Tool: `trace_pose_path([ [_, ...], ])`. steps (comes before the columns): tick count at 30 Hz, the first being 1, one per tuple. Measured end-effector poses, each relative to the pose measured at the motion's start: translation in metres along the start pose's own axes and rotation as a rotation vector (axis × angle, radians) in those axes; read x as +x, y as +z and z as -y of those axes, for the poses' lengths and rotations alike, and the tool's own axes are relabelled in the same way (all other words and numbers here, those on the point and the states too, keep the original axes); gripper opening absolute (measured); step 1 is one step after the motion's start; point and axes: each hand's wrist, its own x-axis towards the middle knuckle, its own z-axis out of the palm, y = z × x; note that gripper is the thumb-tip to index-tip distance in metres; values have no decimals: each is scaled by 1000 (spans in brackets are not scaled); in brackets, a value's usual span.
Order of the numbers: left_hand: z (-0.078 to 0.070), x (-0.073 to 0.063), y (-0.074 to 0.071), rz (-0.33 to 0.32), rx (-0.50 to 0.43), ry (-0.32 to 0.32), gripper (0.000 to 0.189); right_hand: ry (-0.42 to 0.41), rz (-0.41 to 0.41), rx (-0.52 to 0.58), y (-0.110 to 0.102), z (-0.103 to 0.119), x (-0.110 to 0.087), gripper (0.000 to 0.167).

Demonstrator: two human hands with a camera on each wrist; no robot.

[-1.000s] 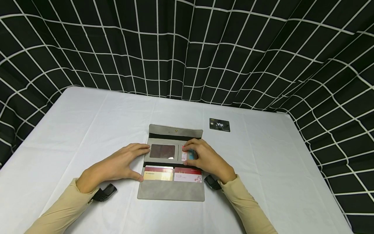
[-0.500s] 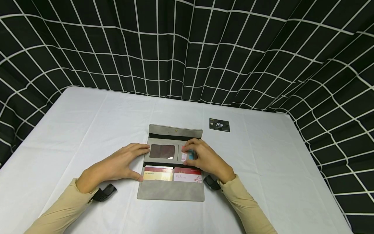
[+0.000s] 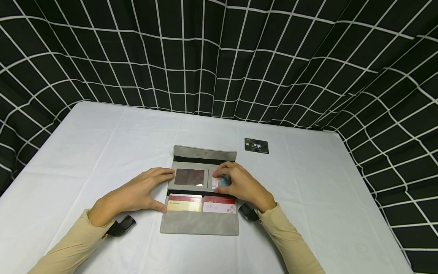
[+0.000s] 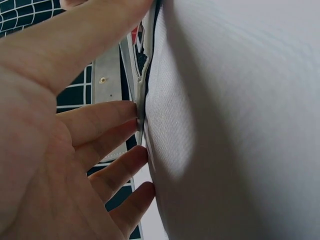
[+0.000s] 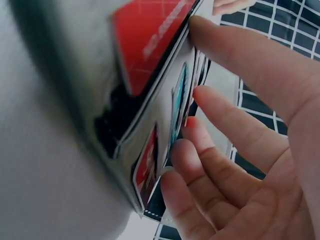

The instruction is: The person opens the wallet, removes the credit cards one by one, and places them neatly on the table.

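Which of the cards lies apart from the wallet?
The black Vip card: it alone lies on the white tablecloth, while the other visible cards are in or against the wallet.

The person wears long sleeves in plain light tan fabric, the left sleeve (image 3: 75, 241) and the right sleeve (image 3: 289, 241) both lightly creased. Each ends at the wrist, the left in a cuff (image 3: 99, 231) that sits loosely. Below the wrists show a left wrist camera (image 3: 120, 227) and a right wrist camera (image 3: 248, 212), both compact, black and blocky, any markings too small to read. Both hands are ungloved.
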Motion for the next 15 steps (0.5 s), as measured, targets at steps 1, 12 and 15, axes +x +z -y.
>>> trace_pose_path([
  [1,0,0,0,-1,-1,0,96,-4,0,4,0,-1,0,39],
  [12,1,1,1,-8,2,-1,96,6,-3,38,-1,-4,1,41],
  [15,1,1,1,-9,6,-1,96,-5,-9,36,-2,-4,1,41],
])
